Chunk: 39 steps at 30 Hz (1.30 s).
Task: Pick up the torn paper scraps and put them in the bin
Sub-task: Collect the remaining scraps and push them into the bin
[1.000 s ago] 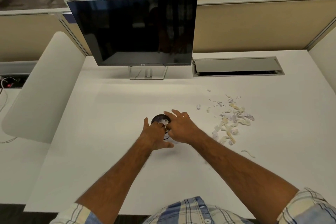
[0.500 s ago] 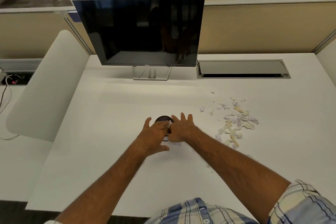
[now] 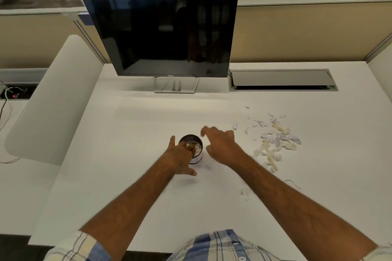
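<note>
A small round bin point(image 3: 193, 141) with a dark mesh inside stands mid-desk and holds some paper scraps. My left hand point(image 3: 180, 155) is over its near left rim, fingers reaching into the opening; I cannot tell whether they pinch a scrap. My right hand point(image 3: 220, 144) hovers just right of the bin with loose, spread fingers and holds nothing. A pile of torn paper scraps point(image 3: 275, 142), white, yellowish and lilac, lies on the desk to the right. One single scrap point(image 3: 207, 167) lies beside the bin's base.
A dark monitor point(image 3: 165, 36) on a stand sits at the back of the white desk point(image 3: 127, 133). A cable hatch point(image 3: 282, 79) is at the back right. A white chair back point(image 3: 55, 99) stands at the left. Stray scraps point(image 3: 245, 193) lie near my right forearm.
My right hand has drawn away from the bin's opening to the right and spread its fingers. My left hand stays at the bin's rim.
</note>
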### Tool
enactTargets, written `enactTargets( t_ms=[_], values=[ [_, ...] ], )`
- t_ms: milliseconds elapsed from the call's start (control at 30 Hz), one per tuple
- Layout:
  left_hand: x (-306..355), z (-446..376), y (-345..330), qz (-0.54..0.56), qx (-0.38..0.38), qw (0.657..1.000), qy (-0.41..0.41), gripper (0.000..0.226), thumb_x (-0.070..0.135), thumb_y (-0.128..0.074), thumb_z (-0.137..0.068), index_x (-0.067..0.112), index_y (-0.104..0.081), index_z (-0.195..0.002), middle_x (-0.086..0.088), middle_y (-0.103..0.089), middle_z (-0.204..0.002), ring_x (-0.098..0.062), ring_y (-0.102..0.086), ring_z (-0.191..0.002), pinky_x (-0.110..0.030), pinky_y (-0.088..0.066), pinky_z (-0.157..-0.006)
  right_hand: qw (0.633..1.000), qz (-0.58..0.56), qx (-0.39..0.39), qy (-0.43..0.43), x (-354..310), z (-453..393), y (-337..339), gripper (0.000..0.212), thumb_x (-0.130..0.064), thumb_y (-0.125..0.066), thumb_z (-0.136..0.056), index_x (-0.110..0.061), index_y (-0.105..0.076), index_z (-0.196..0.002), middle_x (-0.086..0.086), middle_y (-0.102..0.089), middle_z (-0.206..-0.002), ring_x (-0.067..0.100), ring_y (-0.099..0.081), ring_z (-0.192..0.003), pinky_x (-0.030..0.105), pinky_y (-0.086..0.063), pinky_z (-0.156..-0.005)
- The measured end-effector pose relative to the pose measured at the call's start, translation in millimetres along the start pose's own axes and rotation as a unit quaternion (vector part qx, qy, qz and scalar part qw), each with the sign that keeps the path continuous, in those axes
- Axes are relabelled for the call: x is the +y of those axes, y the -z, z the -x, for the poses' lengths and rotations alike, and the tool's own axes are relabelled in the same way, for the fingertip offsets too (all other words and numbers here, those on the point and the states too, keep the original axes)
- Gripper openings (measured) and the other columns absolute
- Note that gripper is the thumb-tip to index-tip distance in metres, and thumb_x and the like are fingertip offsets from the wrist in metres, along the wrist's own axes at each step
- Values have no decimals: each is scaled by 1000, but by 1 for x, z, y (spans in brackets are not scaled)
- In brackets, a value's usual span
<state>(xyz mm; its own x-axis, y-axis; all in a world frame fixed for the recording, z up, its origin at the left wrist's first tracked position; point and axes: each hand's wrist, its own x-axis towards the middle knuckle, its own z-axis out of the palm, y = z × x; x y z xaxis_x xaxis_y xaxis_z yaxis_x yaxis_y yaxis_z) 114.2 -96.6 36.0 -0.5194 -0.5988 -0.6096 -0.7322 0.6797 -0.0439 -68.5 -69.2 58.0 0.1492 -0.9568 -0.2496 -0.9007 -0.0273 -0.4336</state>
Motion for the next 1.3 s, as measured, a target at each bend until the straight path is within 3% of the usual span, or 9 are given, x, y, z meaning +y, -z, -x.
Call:
enactTargets(
  t_ms=[67, 167, 300, 400, 600, 767, 967, 1133, 1300],
  values=[
    [-2, 3, 3, -4, 25, 1000, -10, 84, 70, -50, -91, 20, -31, -157, 3, -29, -165, -23, -26, -150, -63, 4, -119, 998, -36, 34, -31, 15, 6, -3, 35, -12, -54, -80, -26, -48, -111, -3, -59, -109, 23, -58, -98, 44, -35, -97],
    [-4, 10, 4, 12, 70, 997, -7, 75, 65, -49, -94, 21, -39, -153, 6, -31, -163, -20, -28, -148, -60, 3, -120, 995, -49, -58, -60, 38, 16, -33, 25, -20, -59, -87, -22, -52, -111, 0, -57, -113, 25, -56, -108, 39, -40, -93],
    [-2, 21, 1, 44, 125, 991, 9, 69, 64, -51, -93, 22, -48, -147, 5, -41, -155, -20, -37, -142, -59, -4, -122, 990, -73, -108, -60, 47, 22, -69, 38, -43, -70, -88, -22, -54, -116, 2, -55, -117, 24, -55, -108, 40, -49, -91],
    [-1, 28, -8, 82, 198, 977, 14, 66, 65, -55, -90, 23, -55, -141, 3, -48, -148, -22, -47, -134, -55, -12, -120, 993, -52, -91, -47, 41, 19, -78, 36, -42, -71, -86, -23, -57, -114, 1, -53, -115, 23, -53, -105, 39, -49, -88],
    [1, 40, -20, 178, 325, 927, 60, 45, 58, -58, -86, 30, -69, -121, 11, -60, -129, -16, -58, -117, -46, -31, -109, 997, 1, -68, -34, 47, 17, -82, 11, -27, -58, -92, -22, -58, -101, 3, -54, -109, 27, -56, -102, 39, -45, -83],
    [0, 44, -28, 253, 334, 902, 106, 36, 49, -65, -89, 35, -64, -123, 18, -57, -126, -10, -54, -116, -36, -29, -105, 987, -134, -1, -86, 53, 21, -58, 5, -25, -63, -88, -26, -60, -85, -9, -65, -92, 15, -61, -82, 31, -46, -72],
    [5, 43, -29, 286, 338, 888, 126, 38, 45, -71, -89, 33, -64, -124, 14, -58, -127, -13, -55, -115, -36, -33, -100, 947, -296, 119, -27, 24, 16, -5, 12, -22, -76, -87, -22, -64, -86, -10, -70, -84, 8, -63, -74, 21, -50, -68],
    [6, 45, -25, 306, 331, 883, 130, 37, 43, -70, -90, 33, -63, -124, 13, -58, -127, -14, -54, -116, -36, -33, -100, 951, -294, 84, 40, -5, 2, 4, 9, -22, -76, -88, -21, -68, -90, -7, -70, -86, 9, -64, -80, 26, -53, -72],
    [9, 49, -22, 319, 354, 867, 145, 35, 38, -73, -89, 31, -61, -121, 13, -57, -122, -14, -55, -110, -31, -30, -94, 961, -261, 72, 57, -13, -5, -6, 17, -24, -75, -89, -20, -70, -104, -7, -67, -104, 8, -66, -89, 24, -54, -78]
  ],
)
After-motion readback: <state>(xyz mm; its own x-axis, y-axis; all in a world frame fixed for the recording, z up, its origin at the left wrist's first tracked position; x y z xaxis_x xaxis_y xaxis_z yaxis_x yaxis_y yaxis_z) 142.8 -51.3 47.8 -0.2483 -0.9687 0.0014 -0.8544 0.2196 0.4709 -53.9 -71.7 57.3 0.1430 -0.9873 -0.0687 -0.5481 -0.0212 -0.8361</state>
